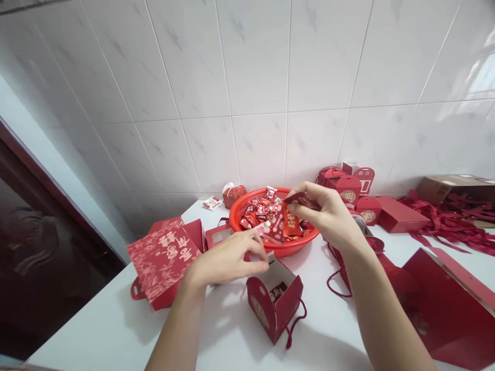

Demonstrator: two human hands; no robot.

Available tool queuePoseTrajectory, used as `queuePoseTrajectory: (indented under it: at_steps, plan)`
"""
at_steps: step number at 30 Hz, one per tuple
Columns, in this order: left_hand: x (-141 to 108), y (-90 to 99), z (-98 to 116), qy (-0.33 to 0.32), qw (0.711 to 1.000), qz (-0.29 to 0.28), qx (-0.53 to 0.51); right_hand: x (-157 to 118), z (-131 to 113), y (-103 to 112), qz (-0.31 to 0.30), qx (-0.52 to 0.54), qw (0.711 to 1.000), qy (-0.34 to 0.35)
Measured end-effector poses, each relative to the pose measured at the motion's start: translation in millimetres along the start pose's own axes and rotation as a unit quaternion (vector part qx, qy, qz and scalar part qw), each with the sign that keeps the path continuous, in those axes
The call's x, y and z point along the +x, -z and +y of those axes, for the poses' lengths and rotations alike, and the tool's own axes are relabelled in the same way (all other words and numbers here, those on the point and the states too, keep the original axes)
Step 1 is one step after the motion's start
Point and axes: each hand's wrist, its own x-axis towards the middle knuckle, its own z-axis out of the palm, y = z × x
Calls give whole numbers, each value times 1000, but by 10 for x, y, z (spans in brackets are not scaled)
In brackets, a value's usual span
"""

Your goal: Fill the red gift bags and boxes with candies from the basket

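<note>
Over round red plastic basket (240, 210) of sweets, right hand (328, 214) grip pinches dark-red wrapped candy (305, 200); left hand (228, 260) pinches small open red paper box (275, 301) flap; keep it wide, drop centred.

Left hand (228, 260) pinching low, right hand (328, 211) pinching higher.
</note>
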Motion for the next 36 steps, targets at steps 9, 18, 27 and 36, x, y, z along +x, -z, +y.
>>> queuePoseTrajectory:
  at_steps: [9, 18, 27, 36]
  plan:
    - [104, -64, -268, 45, 997, -20, -55, -114, -1, -207, -237, -202, 950, 35]
    - [87, -97, -366, 22, 991, -26, -127, -113, 11, -230, -308, -241, 919, 42]
    - [91, -105, -418, -4, 985, -60, -164, -128, 90, -233, -408, -257, 876, -10]
    - [11, -188, -397, -29, 979, -10, -204, -127, -26, -32, -409, -323, 849, -83]
